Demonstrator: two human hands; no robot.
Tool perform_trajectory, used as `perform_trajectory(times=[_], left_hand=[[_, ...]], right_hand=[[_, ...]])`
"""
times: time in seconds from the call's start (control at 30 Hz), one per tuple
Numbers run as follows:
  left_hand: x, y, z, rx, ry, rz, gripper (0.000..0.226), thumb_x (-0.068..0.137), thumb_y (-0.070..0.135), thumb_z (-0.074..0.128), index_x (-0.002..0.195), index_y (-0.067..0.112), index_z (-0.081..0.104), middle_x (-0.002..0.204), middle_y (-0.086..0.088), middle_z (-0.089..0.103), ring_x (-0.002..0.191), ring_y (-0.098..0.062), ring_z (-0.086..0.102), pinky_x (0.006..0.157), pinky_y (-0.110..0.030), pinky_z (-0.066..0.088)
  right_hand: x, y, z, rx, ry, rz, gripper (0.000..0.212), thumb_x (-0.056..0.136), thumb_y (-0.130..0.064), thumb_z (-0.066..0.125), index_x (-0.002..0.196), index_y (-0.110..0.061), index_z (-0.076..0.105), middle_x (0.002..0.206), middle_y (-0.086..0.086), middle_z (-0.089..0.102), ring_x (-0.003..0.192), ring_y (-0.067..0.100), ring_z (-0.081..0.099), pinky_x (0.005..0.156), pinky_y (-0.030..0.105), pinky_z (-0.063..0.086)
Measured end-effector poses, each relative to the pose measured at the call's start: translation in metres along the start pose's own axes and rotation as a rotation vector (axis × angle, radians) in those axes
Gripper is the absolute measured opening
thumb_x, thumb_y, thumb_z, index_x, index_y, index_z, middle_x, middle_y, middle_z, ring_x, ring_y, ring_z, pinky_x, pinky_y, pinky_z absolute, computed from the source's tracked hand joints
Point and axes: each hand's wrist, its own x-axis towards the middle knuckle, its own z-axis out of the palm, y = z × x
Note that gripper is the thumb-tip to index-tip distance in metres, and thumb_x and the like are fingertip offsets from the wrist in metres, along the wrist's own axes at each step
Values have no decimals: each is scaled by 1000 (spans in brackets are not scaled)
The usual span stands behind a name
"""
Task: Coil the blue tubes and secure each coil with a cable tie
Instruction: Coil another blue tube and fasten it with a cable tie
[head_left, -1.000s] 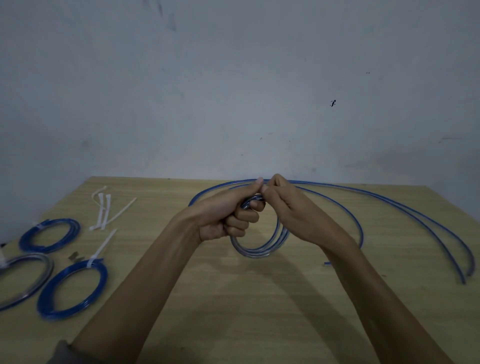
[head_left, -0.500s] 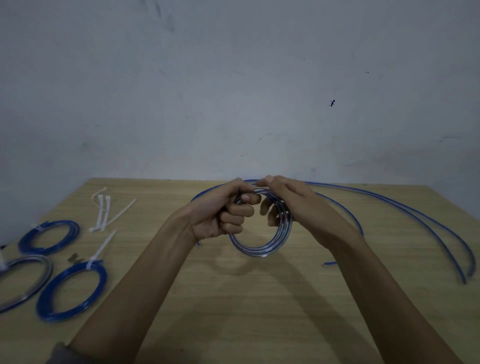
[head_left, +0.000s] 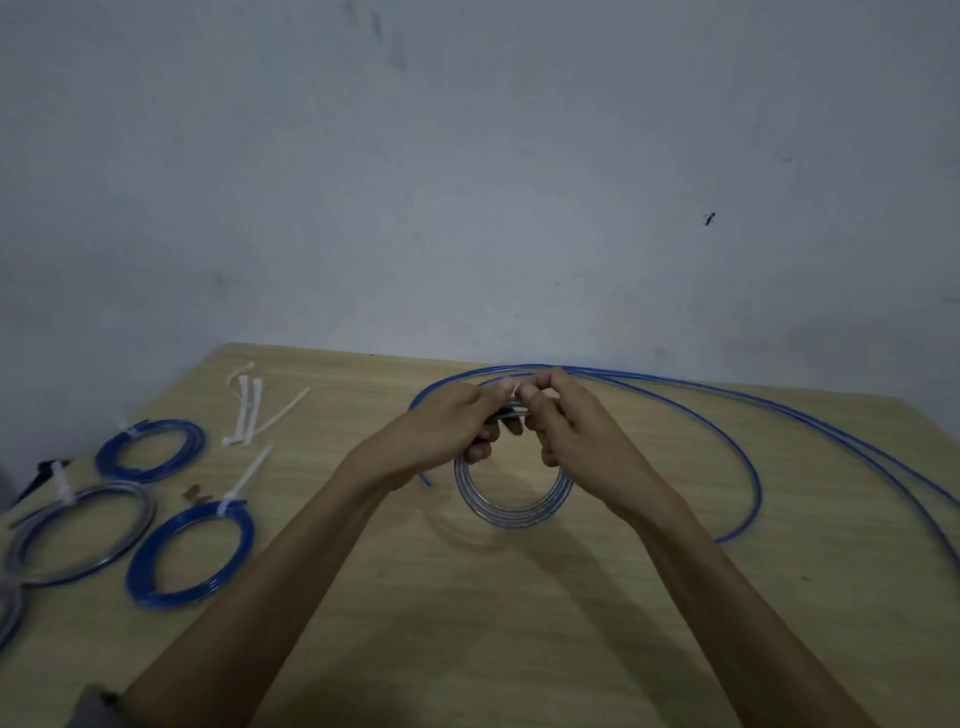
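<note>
A small coil of pale blue tube (head_left: 511, 512) hangs upright over the middle of the wooden table (head_left: 519, 623). My left hand (head_left: 447, 431) and my right hand (head_left: 576, 431) both pinch its top, fingertips almost touching; a bit of white shows between them. The top of the coil is hidden by my fingers. Loose blue tubes (head_left: 748, 457) arc from behind my hands across the right side of the table. Spare white cable ties (head_left: 249, 410) lie at the back left.
Tied coils lie at the left: a blue one (head_left: 148, 449) at the back, a greyish one (head_left: 78, 538), and a blue one (head_left: 189, 553) nearer me. A grey wall (head_left: 467, 182) stands behind the table's far edge.
My right hand has come off the coil's side and moved up to its top beside my left hand. The coil still hangs between both hands.
</note>
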Motion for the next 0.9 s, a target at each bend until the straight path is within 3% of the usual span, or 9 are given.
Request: perform_trajectory(times=[0.13,0.27,0.43,0.53,0.63,0.77,0.9], left_hand=[[-24,-21,-25,184,38,84,41,108,35,33,84,11,57,67,3,41,58,-11,49,63,-28,45],[-43,-52,-55,287,220,186,28,108,24,36,90,19,56,64,11,43,54,-3,42,58,-25,39],[-64,-77,-90,607,345,136,32,106,42,31,93,20,50,71,8,51,60,-5,50,59,-30,39],[-73,-91,-109,776,372,83,42,100,57,21,95,24,46,76,-1,55,67,-17,53,64,-42,47],[-79,-100,-128,769,403,30,42,104,49,25,100,16,50,67,0,51,58,-17,49,57,-38,40],[-90,-103,-153,739,505,-7,41,104,47,27,89,14,47,63,-3,49,55,-23,48,54,-39,36],[-106,-111,-185,599,648,-27,57,100,60,21,82,13,46,65,-3,50,59,-24,49,59,-41,40]], right_hand=[[8,7,31,92,-109,3,17,106,-20,47,105,-7,57,70,-8,54,58,4,42,51,20,35],[27,6,73,166,-138,10,14,104,-19,52,102,-10,62,73,-4,58,67,8,49,55,20,39],[56,0,124,155,-196,1,16,106,-18,48,99,-14,63,75,-14,64,69,-5,54,56,19,40],[68,-3,148,142,-252,-17,17,106,-15,47,99,-15,62,76,-15,63,67,-7,54,60,16,40],[78,-4,170,134,-290,-40,16,106,-18,47,100,-16,62,75,-11,61,67,-2,52,63,18,40],[98,-9,198,55,-282,-132,20,106,-25,48,105,-14,64,80,-7,62,65,-2,54,68,23,43],[113,-13,224,57,-208,-138,31,107,-36,43,105,-17,68,88,-5,68,79,7,65,76,27,52]])
